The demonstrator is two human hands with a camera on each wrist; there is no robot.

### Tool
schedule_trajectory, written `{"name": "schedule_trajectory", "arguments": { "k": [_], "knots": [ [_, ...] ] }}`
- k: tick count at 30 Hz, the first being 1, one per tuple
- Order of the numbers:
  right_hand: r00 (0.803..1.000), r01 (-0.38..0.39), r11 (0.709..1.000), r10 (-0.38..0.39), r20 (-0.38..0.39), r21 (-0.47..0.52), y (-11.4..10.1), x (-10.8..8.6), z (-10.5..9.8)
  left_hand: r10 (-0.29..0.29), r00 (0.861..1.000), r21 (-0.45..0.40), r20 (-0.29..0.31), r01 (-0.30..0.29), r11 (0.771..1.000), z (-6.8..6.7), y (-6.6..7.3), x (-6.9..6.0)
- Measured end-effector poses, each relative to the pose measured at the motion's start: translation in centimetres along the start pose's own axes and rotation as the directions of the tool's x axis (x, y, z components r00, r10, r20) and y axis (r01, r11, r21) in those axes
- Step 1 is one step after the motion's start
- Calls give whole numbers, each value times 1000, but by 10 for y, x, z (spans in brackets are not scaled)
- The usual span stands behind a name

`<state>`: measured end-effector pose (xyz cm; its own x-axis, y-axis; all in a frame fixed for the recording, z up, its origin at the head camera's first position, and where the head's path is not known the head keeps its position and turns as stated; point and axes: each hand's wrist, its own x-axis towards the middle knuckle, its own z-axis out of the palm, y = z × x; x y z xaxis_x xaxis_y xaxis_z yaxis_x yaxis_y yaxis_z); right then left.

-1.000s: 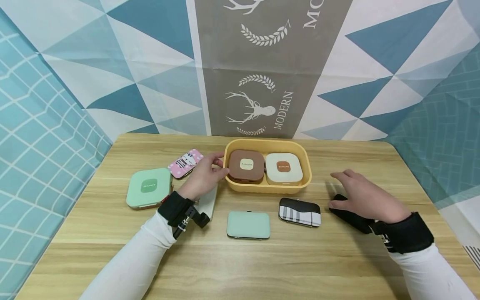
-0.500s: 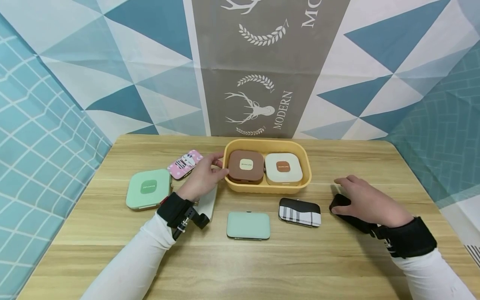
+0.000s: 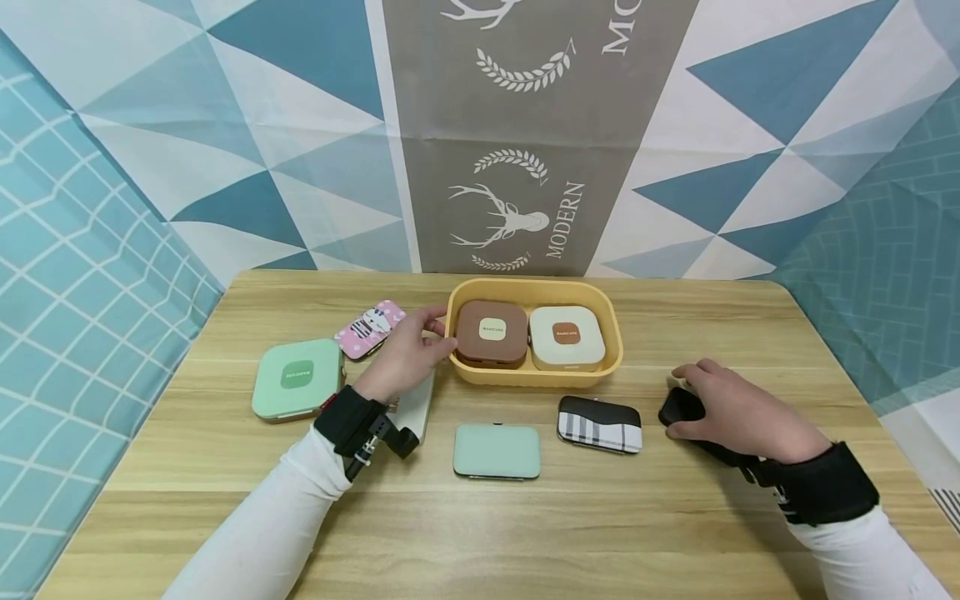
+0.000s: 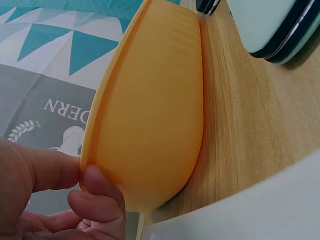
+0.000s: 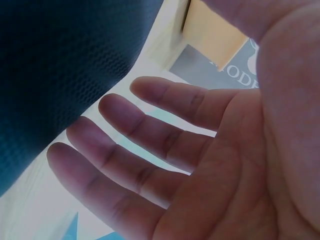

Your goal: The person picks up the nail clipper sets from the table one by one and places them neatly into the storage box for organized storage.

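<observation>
At the left end of the yellow basket (image 3: pixel 536 379), my left hand (image 3: pixel 405 354) pinches the rim between thumb and fingers; the left wrist view shows this hold from the side. The basket holds a brown square manicure case (image 3: pixel 492 350) and a white one (image 3: pixel 567 350). On the right, my right hand (image 3: pixel 738 412) hovers over a black case (image 3: pixel 678 406), thumb on the near side and fingers reaching past the far side. In the right wrist view the fingers extend, slightly bent, beside the case's dark textured surface (image 5: pixel 65 65). Contact there cannot be made out.
A mint flat case (image 3: pixel 497 450) and a black-and-plaid case (image 3: pixel 600 425) lie in front of the basket. To the left are a green square case (image 3: pixel 297 379), a pink patterned case (image 3: pixel 371 327) and a white flat case (image 3: pixel 415 412), partly under the left wrist.
My right hand has moved slightly down and right, lowering over the black case, its fingers bending more around it. The left hand and the basket have stayed in place.
</observation>
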<state>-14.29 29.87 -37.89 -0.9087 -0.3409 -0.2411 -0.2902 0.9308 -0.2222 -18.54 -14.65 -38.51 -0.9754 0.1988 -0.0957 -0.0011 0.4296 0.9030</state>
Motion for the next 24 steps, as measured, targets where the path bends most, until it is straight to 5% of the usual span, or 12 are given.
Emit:
{"name": "schedule_trajectory", "arguments": {
  "k": [24],
  "knots": [
    [1000, -19, 1000, 19, 8, -1, 2, -10, 4, 5, 1000, 6, -4, -5, 1000, 0, -1, 0]
  ]
}}
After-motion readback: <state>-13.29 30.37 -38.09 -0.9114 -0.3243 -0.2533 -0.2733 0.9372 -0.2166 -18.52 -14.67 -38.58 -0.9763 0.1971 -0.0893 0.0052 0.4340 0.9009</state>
